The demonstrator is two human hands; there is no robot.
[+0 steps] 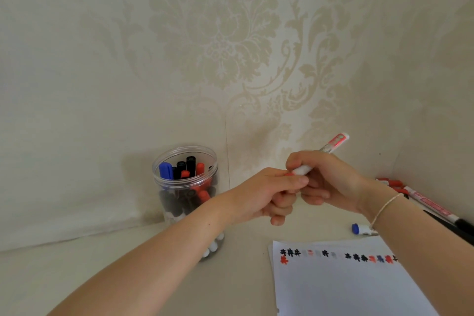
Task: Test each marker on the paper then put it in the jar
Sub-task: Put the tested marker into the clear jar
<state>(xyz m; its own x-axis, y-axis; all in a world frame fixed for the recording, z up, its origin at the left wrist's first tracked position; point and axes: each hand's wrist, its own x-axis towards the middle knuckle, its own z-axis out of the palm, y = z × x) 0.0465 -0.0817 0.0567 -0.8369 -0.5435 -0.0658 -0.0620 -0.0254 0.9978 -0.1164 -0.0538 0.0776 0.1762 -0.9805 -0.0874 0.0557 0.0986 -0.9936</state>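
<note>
Standing at the table's (128, 277) back edge by the wall, the jar (185, 187) is packed with markers. The red marker (331, 147) is gripped mid-air: left hand (264, 194) fingers curled at its tip end, right hand (331, 182) wrapped round the barrel. The paper (346, 287) is laid at the front right, spare markers (431, 206) along the right edge.

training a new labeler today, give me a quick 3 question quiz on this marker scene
1. True or false: the jar already holds markers.
2. Which colour are the marks at the left end of the top row on the paper? A) green B) black C) yellow
3. What do both hands grip above the table?

Key
1. True: blue, black and red caps show inside.
2. B.
3. One red marker; the right hand holds its barrel, and the left hand is at its cap end.
</note>
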